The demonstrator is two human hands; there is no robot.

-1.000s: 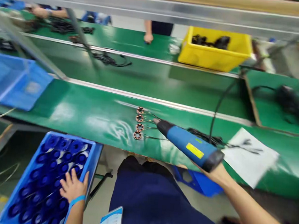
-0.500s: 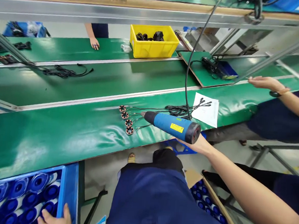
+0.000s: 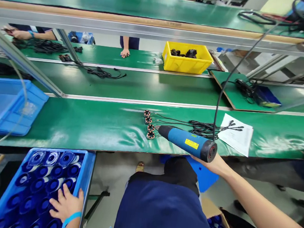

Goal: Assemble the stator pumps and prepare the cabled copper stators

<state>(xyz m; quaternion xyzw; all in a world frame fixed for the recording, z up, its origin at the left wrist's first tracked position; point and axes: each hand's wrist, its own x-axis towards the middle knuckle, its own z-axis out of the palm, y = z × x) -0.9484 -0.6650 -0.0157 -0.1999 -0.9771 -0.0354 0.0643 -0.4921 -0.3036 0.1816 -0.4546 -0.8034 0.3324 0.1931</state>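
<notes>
Nearest, the left hand [image 3: 66, 204] was spread over blue parts [image 3: 39, 185] in a blue crate [image 3: 90, 163], its fingers grasping nothing. The right hand [image 3: 215, 165] clasped a blue heat gun [image 3: 180, 139], fingers largely hidden beneath it. The gun's long axis slanted forward-left from this hand, the closer one, towards four copper-wound rings [image 3: 148, 120] on the green tabletop [image 3: 98, 123]; whether its tip [image 3: 156, 127] touched any was unclear. Beyond stood a yellow bin [image 3: 183, 64].
</notes>
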